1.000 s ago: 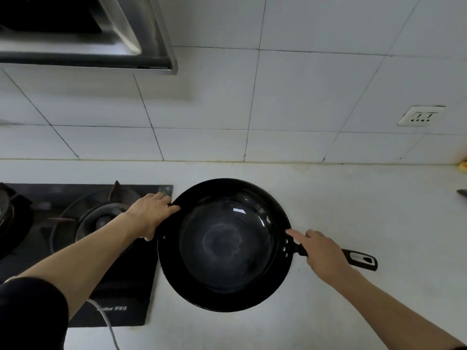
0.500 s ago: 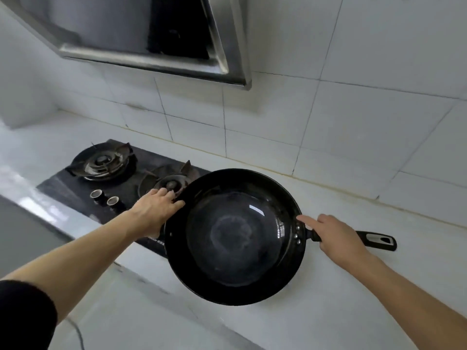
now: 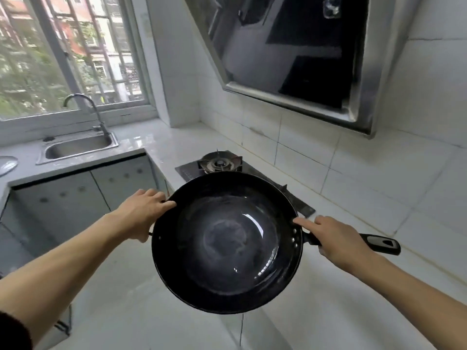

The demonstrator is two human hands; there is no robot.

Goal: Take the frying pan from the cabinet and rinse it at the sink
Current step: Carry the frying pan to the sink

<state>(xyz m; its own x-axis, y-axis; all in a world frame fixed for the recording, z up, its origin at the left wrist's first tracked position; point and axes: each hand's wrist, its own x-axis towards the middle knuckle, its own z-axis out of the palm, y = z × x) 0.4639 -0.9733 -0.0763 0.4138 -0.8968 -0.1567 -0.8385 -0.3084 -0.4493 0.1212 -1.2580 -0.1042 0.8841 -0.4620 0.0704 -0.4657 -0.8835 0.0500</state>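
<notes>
A black frying pan [image 3: 227,243] is held level in the air in front of me, its inside empty and glossy. My left hand [image 3: 142,213] grips the pan's left rim. My right hand [image 3: 336,239] is closed around the black handle [image 3: 381,243], forefinger stretched along it toward the rim. The steel sink [image 3: 75,147] with its curved tap [image 3: 86,107] sits far off at the upper left, under the window.
A gas hob [image 3: 219,162] lies on the white counter [image 3: 156,142] just behind the pan, with a steel extractor hood [image 3: 290,59] above it. Grey cabinet doors [image 3: 75,198] run below the sink counter. A pale lid-like object [image 3: 7,164] rests at the left edge.
My view has swung left, bringing the sink and window into sight. The pan, still in both hands, has come off the counter and moved left past the hob.
</notes>
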